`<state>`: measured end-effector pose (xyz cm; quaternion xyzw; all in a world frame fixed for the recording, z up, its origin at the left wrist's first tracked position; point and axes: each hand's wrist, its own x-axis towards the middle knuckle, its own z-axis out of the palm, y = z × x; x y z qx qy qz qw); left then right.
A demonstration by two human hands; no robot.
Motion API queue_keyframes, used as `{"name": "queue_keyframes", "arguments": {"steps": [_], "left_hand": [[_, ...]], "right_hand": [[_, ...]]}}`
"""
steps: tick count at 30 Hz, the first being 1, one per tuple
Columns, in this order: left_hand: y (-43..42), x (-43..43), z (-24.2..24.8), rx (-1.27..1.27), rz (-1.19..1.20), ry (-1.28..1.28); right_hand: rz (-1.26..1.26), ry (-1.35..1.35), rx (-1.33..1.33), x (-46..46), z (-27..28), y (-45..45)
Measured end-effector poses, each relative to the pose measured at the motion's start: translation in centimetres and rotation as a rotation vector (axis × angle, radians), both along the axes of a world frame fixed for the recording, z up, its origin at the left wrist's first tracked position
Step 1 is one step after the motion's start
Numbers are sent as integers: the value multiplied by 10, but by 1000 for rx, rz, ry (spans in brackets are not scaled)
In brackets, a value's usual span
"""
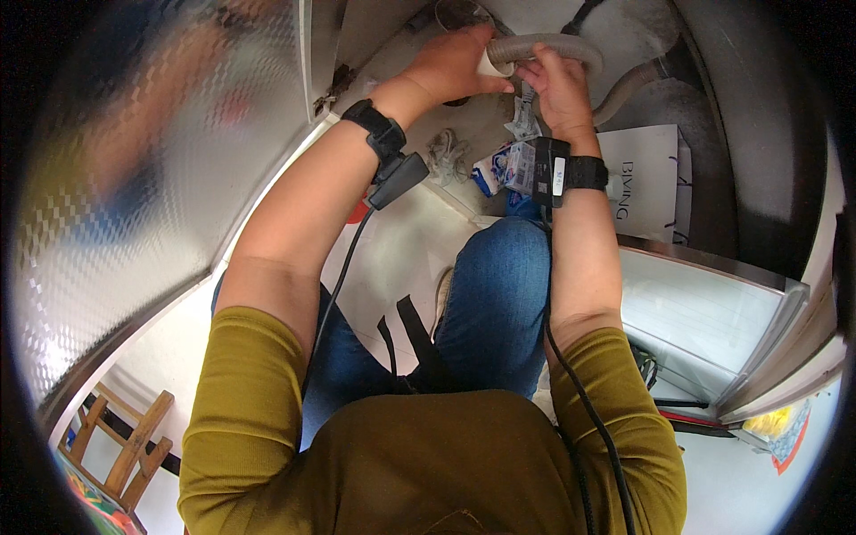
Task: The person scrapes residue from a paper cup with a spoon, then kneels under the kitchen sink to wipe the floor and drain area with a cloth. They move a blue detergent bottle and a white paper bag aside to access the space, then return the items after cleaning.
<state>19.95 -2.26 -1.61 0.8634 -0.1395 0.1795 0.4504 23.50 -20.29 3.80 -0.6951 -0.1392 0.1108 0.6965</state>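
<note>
Inside a low cabinet, a grey corrugated drain hose (552,48) curves over at the top of the view. My right hand (555,83) grips this hose near its end, fingers around its underside. A white plastic pipe fitting (493,65) sits at the hose's end, between my hands. My left hand (455,63) holds the fitting, thumb below it and fingers above. Whether hose and fitting are joined cannot be told. Behind my left fingers is a round, clear-looking part (461,13), partly hidden. A second stretch of corrugated hose (628,90) runs down at the right.
A patterned, shiny cabinet door (147,134) stands open at left. Below my hands lie a crumpled clear plastic bag (447,155) and blue-and-white packets (493,170). A white paper bag (642,180) stands right, above a glass-fronted drawer (702,307). A wooden stool (127,448) is lower left.
</note>
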Motion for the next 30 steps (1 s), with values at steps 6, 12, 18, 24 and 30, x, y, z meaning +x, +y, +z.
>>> {"name": "queue_keyframes", "arguments": {"steps": [6, 12, 18, 24, 30], "left_hand": [[-2, 4, -5, -36, 26, -53], [-3, 1, -1, -10, 64, -11], [-5, 1, 6, -17, 107, -64], [-11, 3, 7, -212, 80, -70], [-11, 3, 9, -195, 67, -112]], "right_hand": [[-1, 38, 0, 0, -3, 4], [44, 31, -78, -1, -2, 4], [116, 80, -104, -2, -6, 8], [154, 80, -111, -8, 2, 13], [93, -122, -276, -24, 27, 19]]}}
